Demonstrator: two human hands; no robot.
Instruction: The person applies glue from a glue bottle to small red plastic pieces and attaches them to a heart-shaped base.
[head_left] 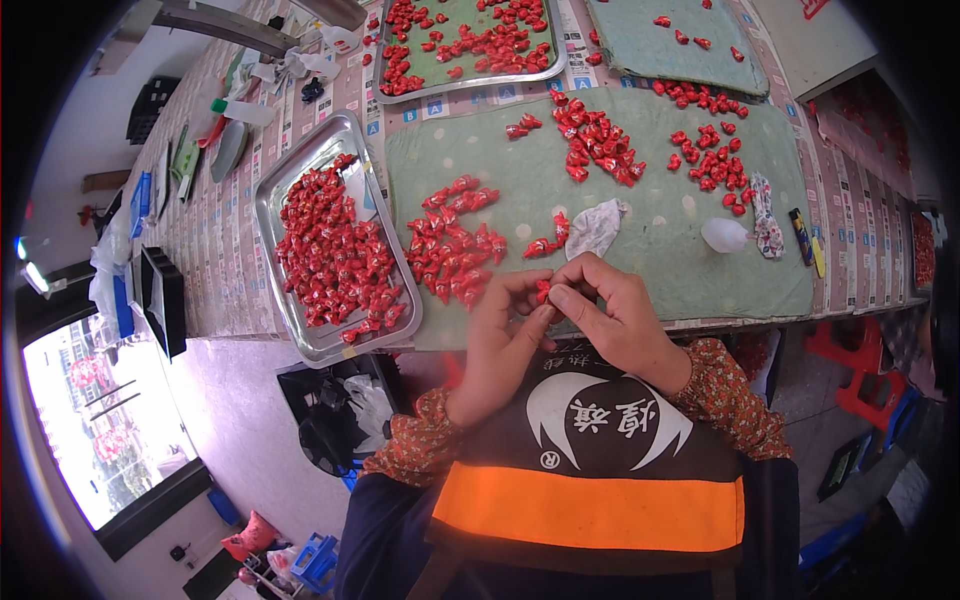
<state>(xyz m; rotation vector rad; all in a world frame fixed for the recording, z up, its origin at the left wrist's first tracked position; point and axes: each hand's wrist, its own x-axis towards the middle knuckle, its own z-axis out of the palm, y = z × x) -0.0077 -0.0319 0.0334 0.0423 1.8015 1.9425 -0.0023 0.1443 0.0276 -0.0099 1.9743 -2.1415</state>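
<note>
My left hand (pixel 505 335) and my right hand (pixel 618 318) meet at the near edge of the green cloth (pixel 690 260). Between their fingertips they pinch a small red glossy piece (pixel 543 290), mostly covered by the fingers. Just beyond the hands lie a few red pieces (pixel 540 246) and a crumpled white rag (pixel 595 229). To the left of my left hand, a loose group of similar red pieces (pixel 455 245) spreads over the cloth. Their exact kind is too small to tell.
A metal tray (pixel 262 215) heaped with red pieces stands at the left; another tray (pixel 470 92) lies at the back. Further right are a white squeeze bulb (pixel 725 235), a patterned cloth roll (pixel 767 215) and a yellow-handled tool (pixel 818 256). Red stools (pixel 865 365) stand beyond the table.
</note>
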